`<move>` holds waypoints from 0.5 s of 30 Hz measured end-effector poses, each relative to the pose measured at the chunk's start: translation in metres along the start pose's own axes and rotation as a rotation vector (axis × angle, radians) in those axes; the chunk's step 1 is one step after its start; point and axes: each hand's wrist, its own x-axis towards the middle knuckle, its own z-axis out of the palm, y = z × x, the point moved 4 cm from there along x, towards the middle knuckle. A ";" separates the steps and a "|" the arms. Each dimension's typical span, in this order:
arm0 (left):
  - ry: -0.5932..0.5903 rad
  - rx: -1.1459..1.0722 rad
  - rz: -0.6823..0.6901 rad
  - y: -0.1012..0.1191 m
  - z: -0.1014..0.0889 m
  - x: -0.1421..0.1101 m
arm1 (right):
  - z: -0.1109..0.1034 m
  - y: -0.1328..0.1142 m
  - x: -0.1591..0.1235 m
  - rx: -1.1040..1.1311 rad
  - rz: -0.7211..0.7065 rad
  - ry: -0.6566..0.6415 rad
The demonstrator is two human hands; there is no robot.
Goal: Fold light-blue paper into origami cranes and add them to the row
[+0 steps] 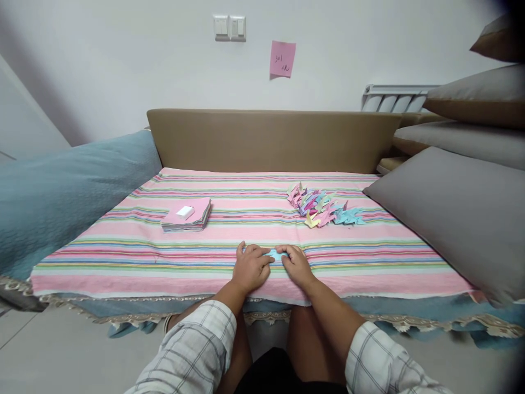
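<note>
A small piece of light blue folded paper lies on the striped cloth between my two hands, partly covered by fingers. My left hand presses on its left side, with the fingertips closed on the paper. On the other side, my right hand has its thumb and index finger bent around the right part of the paper. Beyond my right hand sits a cluster of colourful folded paper cranes. Farther to the left is a stack of square paper, pink on top, with a small white box resting on it.
The striped cloth covers the sofa seat. Grey cushions pile up at the right, and a blue-covered armrest bounds the left. A brown backrest stands behind. On the wall are a pink note and switches.
</note>
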 end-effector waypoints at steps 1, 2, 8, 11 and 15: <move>-0.002 -0.005 -0.007 0.001 -0.001 0.001 | 0.000 0.001 0.000 0.003 -0.004 -0.002; -0.007 -0.012 -0.019 0.001 -0.001 0.002 | 0.000 0.001 0.000 0.007 -0.007 -0.004; -0.206 0.060 -0.095 0.005 -0.007 0.033 | -0.001 0.002 -0.001 0.040 -0.003 -0.008; -0.312 0.219 -0.037 0.013 -0.007 0.047 | -0.002 0.003 -0.002 0.107 0.007 -0.001; -0.286 0.352 0.109 0.024 -0.003 0.047 | -0.009 0.008 -0.002 0.360 0.019 0.108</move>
